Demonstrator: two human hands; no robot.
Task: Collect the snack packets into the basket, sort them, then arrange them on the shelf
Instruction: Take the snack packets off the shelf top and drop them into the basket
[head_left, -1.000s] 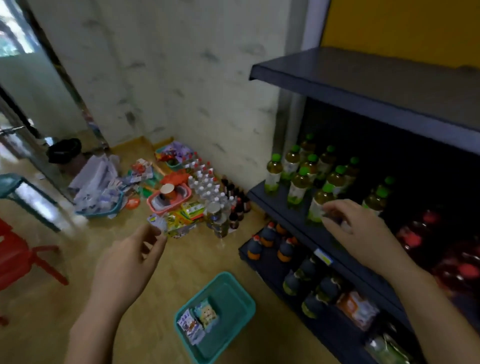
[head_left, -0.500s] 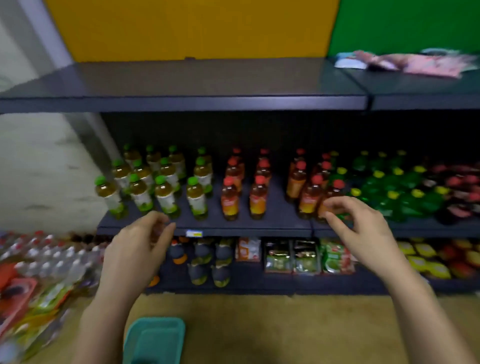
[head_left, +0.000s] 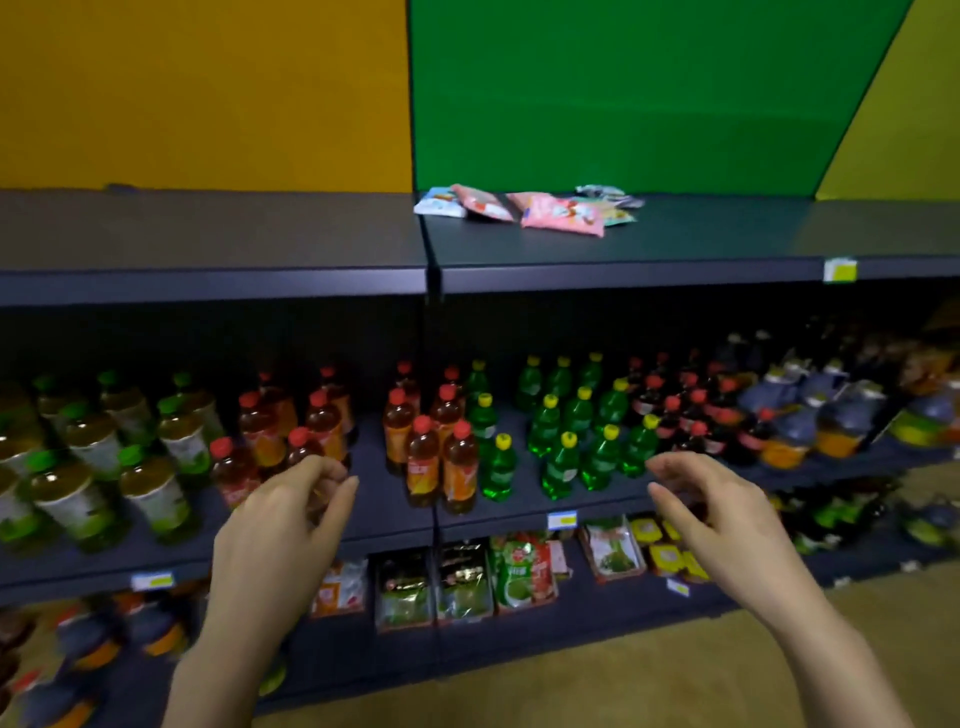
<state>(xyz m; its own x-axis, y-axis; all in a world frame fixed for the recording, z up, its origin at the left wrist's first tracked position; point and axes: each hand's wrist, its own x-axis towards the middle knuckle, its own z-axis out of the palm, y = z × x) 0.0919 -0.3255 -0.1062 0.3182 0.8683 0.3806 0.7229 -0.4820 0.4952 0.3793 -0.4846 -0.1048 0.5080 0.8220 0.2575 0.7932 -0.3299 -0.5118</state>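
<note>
Since half a second ago the view has swung right and upward, so the basket has dropped out of sight below, and the snack packets (head_left: 524, 208) sit nearer the middle of the view instead of at its upper right edge.

Nearest, the left hand (head_left: 280, 525) and the right hand (head_left: 722, 525) hang raised and well apart, as they did before. Both have loosely curled fingers and hold nothing.

Behind them on the bottom shelf stands a row of green and red pouches (head_left: 467, 582). Above that, the middle shelf (head_left: 384, 499) carries orange bottles (head_left: 441, 462) between the hands and green bottles (head_left: 566, 447) towards the right hand.

Farther up and back, the packets lie flat in a loose heap on the top shelf (head_left: 701, 244), against the green wall (head_left: 649, 93). The heap runs left to right along the shelf. It lies above and beyond both hands, its right end almost straight above the right fingertips, so I judge the right hand the nearer for an upward reach.
</note>
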